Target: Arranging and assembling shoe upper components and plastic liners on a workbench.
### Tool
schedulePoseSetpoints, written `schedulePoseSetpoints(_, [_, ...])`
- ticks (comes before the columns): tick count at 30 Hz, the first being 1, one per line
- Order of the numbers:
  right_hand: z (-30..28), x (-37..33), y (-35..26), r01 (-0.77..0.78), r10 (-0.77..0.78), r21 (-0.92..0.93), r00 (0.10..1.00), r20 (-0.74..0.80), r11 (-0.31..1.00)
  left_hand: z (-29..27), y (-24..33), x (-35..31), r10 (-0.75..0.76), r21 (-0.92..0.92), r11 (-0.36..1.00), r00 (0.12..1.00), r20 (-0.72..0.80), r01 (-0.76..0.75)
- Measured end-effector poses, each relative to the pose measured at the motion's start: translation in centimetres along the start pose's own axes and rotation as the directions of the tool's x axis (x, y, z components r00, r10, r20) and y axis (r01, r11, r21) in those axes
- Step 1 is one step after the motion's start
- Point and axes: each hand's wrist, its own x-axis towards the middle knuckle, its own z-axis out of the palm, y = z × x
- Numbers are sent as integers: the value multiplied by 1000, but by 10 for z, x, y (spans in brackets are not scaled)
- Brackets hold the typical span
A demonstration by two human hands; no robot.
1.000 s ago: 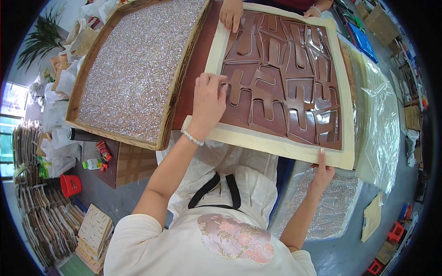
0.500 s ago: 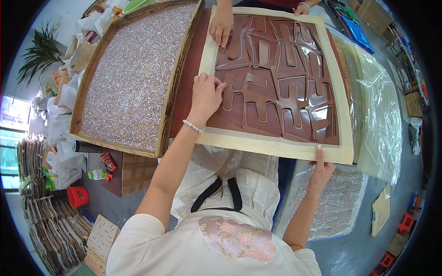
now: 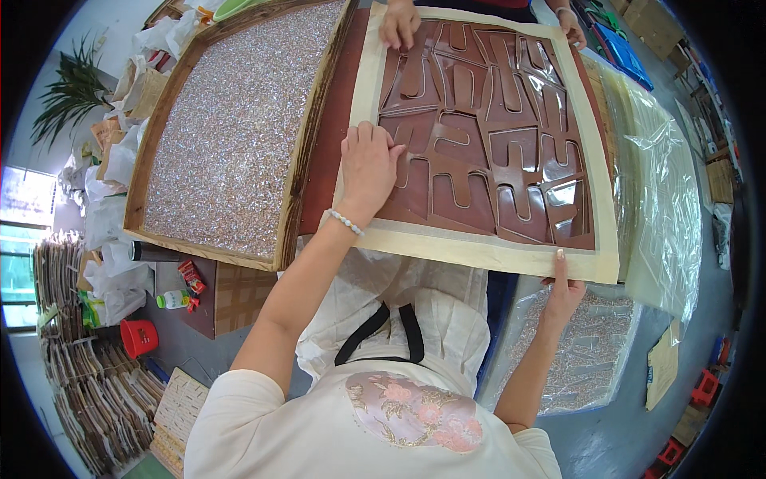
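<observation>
Largest first: cream-bordered sheet [image 3: 477, 249] of glossy brown cut-out shapes [image 3: 487, 152], spread flat over a reddish board [image 3: 331, 152], filling the picture from 11 to 3 o'clock. Left hand [image 3: 369, 169] pressed palm-down on the sheet's near left part, fingers [image 3: 375, 137] spread slightly apart, flat on the brown pieces, nothing clasped. Right hand [image 3: 562, 291] at 4 o'clock on the near right corner, fingers together underneath, thumb on top, pinching the cream border. Two hands of another person [image 3: 399, 22] on the far edge at 12 and 1 o'clock, one flat, the other [image 3: 570, 22] barely in view.

Likely trouble: uneven pull between the pinched corner and the far edge, creasing or tearing the thin border; loose brown shapes shifting or curling under a sliding palm; glossy film catching on itself, judging by the glare at 3 o'clock.

Containers: wooden-framed tray [image 3: 297, 164] at 10 o'clock, touching the board's left side, filled edge to edge with a level bed of small silvery-pink bits [image 3: 231, 136]. Clear plastic bag [image 3: 582, 359] at 5 o'clock, below the sheet's corner, holding more of the same small bits. Red bucket [image 3: 139, 338] at 8 o'clock on the floor, contents not visible. Small bottle [image 3: 172, 299] just above it, lying on its side.
</observation>
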Motion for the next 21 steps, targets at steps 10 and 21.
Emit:
schedulePoseSetpoints(10, [0,0,0,-8,8,-19,1000,-3,1000,-1,23,-36,201,-202,964,972,118,-175])
schedulePoseSetpoints(21, [-2,2,2,33,-33,4,998,53,999,-19,30,-24,300,-3,952,938,174,-305])
